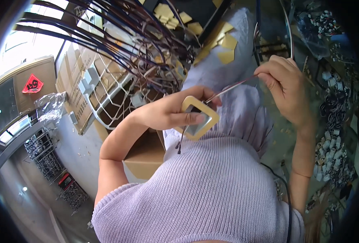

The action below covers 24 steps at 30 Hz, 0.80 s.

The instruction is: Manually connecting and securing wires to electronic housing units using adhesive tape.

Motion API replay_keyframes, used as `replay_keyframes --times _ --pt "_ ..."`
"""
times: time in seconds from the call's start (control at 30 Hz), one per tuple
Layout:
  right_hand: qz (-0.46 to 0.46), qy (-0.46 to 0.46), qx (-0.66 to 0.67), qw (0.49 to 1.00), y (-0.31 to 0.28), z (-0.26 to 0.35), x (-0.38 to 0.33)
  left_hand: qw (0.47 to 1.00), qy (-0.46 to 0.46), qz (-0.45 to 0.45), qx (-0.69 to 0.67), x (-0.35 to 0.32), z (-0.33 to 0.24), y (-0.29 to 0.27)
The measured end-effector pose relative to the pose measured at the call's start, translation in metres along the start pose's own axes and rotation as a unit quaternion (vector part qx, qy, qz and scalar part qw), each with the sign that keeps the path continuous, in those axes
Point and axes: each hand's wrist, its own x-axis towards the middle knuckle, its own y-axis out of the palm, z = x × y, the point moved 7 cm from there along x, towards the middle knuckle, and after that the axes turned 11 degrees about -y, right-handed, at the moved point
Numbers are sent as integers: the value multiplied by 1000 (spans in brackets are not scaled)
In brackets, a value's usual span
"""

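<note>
My left hand [163, 113] is closed on a small flat square piece with a pale yellow border [214, 117] and a grey middle, its thumb lying across the front. A short dark lead with small tips [179, 146] dangles from the piece's lower left. From its upper side, thin red and white wires [237, 84] stretch up to the right. My right hand [282, 79], higher and apart from the left, pinches the far end of these wires between thumb and fingers. Both hands are above my lap [244, 109].
Pale yellow paper pieces [227, 56] lie over my knee. Many dark cables [118, 30] hang at the upper left, beside cardboard cartons [76, 69] and white netting [106, 109]. An open box [145, 160] stands beside me. On the right are heaps of white connectors [329, 156] and black cables [334, 107].
</note>
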Motion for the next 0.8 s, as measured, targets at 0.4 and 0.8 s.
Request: replay_keyframes --times 0.4,0.8 --pt "-43 -32 222 973 36 68 -20 998 -19 -9 -62 0 9 49" --pt "-68 29 242 967 32 79 -38 997 -37 -16 -70 -9 21 68"
